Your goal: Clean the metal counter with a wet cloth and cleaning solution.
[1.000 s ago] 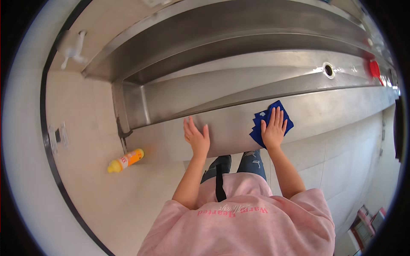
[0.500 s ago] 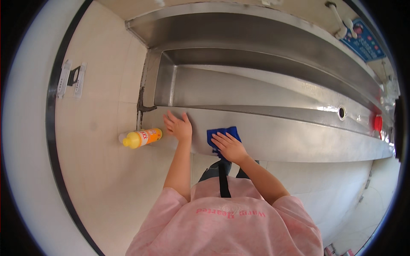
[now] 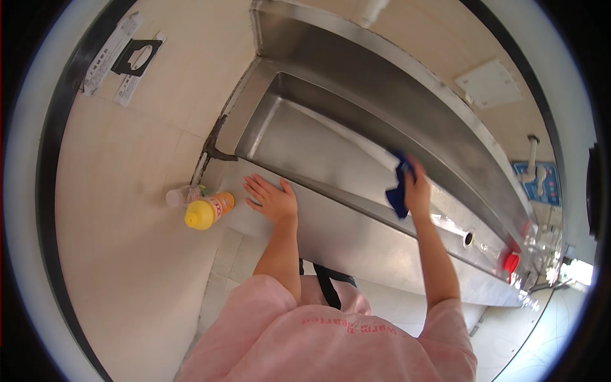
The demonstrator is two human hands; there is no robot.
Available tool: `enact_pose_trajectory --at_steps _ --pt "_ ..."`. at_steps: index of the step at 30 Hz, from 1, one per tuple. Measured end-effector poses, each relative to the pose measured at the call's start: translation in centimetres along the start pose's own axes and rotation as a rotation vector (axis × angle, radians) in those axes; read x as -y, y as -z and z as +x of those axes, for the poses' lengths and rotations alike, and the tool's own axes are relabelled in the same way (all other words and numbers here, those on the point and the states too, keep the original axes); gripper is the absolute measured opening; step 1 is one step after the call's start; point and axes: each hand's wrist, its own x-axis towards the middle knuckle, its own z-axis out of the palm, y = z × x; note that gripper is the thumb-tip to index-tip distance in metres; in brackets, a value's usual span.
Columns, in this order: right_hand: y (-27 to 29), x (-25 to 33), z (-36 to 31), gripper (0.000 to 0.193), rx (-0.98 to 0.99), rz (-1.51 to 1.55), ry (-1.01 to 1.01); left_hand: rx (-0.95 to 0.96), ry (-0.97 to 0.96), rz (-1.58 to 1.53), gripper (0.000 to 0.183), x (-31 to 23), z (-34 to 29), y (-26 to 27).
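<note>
My left hand [image 3: 272, 198] lies flat on the front ledge of a long stainless steel trough sink [image 3: 318, 219], near its left end, fingers stretched out. In my right hand [image 3: 417, 191] is a dark blue cloth [image 3: 400, 184], bunched under the fingers and hanging over the trough basin. Motion blurs the cloth's upper part, and I cannot tell whether it touches the steel. Left of my left hand, a yellow and orange bottle [image 3: 210, 211] stands at the ledge's end, with a clear bottle with a pale cap [image 3: 184, 196] beside it.
A round drain hole [image 3: 469, 239] is in the basin towards the right. Farther right are a red-capped clear container [image 3: 511, 262] and other clear items. The tiled wall [image 3: 159, 159] closes off the left end, with a black bracket [image 3: 136, 58] on it. A white pipe [image 3: 531, 159] hangs at the back right.
My right hand has lifted the blue cloth from the front ledge and carried it right and farther away, over the basin. My left hand stays on the ledge. The view has turned.
</note>
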Motion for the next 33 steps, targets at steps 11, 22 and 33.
enact_pose_trajectory --at_steps 11,22,33 --pt "-10.6 9.3 25.7 0.061 -0.25 -1.081 1.109 0.123 0.002 0.071 0.08 -0.7 0.4 1.1" --pt "-22.7 11.8 28.7 0.073 0.033 -1.234 1.213 0.143 0.007 0.077 0.082 -0.5 0.5 0.6" --pt "-0.3 -9.0 19.6 0.077 0.322 -1.176 0.919 0.101 -0.011 0.076 0.08 -0.5 0.6 0.6"
